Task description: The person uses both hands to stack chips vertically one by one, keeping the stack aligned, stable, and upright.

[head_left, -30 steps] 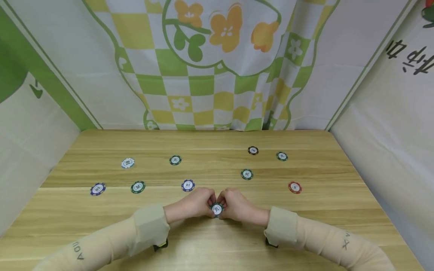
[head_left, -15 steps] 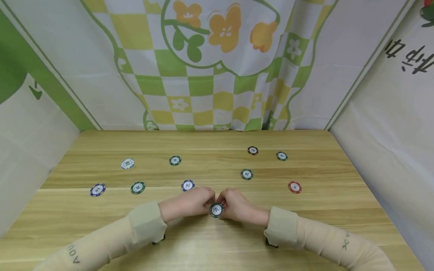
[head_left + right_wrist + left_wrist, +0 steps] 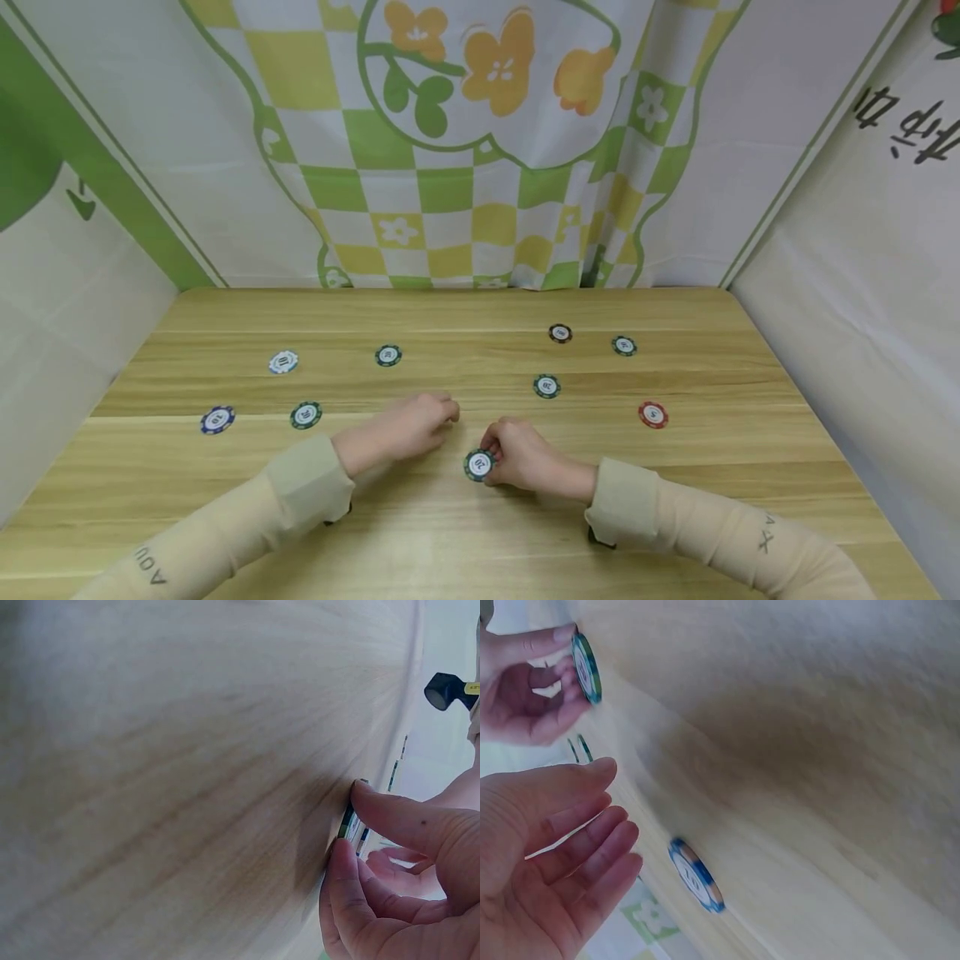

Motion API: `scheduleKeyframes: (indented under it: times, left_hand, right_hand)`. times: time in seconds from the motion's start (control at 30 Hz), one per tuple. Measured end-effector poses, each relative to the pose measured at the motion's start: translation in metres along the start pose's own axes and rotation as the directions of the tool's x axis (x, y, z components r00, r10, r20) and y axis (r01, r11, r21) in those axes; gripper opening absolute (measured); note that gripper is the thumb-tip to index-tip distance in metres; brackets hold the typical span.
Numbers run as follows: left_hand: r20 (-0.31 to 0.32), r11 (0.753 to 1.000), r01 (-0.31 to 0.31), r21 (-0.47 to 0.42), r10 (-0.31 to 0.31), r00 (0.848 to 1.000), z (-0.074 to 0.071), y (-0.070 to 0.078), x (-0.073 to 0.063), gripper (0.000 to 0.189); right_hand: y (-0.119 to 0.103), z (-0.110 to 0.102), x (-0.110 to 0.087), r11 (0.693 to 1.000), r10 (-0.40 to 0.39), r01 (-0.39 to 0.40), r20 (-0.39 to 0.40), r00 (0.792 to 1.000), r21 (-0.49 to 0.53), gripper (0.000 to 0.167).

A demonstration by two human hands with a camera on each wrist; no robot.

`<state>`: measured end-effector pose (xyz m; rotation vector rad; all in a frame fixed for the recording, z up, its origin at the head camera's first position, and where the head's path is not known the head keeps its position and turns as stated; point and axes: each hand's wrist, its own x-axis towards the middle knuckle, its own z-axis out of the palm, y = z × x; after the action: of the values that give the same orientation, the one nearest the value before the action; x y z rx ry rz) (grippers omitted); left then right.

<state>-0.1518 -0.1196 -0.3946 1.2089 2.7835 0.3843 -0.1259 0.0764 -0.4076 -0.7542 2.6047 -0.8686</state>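
Observation:
My right hand [image 3: 527,457] pinches the edge of a green poker chip [image 3: 478,465] marked 20, close over the front middle of the table. In the right wrist view, thumb and fingertips grip this chip's [image 3: 347,820] rim. My left hand [image 3: 408,428] is apart from it, farther left, with relaxed, slightly bent fingers and nothing between them. A blue poker chip [image 3: 695,876] lies on the wood just beyond the left fingertips in the left wrist view; from the head view that hand hides it.
Left on the table lie a blue chip [image 3: 217,419], a white chip [image 3: 283,362] and green chips [image 3: 306,414] [image 3: 388,355]. Toward the right are a black chip [image 3: 560,333], green chips [image 3: 547,386] [image 3: 624,345] and a red chip [image 3: 653,414]. A patterned curtain [image 3: 442,192] hangs behind.
My left hand has let go of the green chip and moved left and away from me, over the nearby blue chip. The right hand stays put, still holding the green chip.

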Motion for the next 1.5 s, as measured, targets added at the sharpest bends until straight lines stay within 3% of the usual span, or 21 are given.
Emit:
scheduleKeyframes:
  times: [0.27, 0.57, 0.87, 1.5]
  left_hand:
    - [-0.048, 0.999, 0.040, 0.031, -0.038, 0.998, -0.003, -0.015, -0.007, 0.026]
    - [-0.022, 0.988, 0.146, 0.043, -0.145, 0.989, -0.001, -0.026, -0.016, 0.027]
    - [-0.057, 0.987, 0.147, 0.067, -0.143, 0.988, 0.002, -0.030, -0.022, 0.026]
    - [-0.067, 0.981, 0.180, 0.070, -0.175, 0.982, 0.001, -0.023, -0.019, 0.029]
  right_hand:
    - [-0.001, 0.000, -0.001, 1.000, -0.004, 0.004, -0.003, 1.000, 0.000, 0.031]
    - [0.000, 0.000, -0.001, 1.000, 0.010, -0.010, -0.002, 1.000, 0.009, 0.031]
    - [0.000, 0.001, -0.002, 1.000, 0.014, -0.014, 0.000, 1.000, 0.009, 0.032]
    - [0.000, 0.001, -0.002, 1.000, 0.004, -0.004, -0.005, 1.000, 0.010, 0.031]
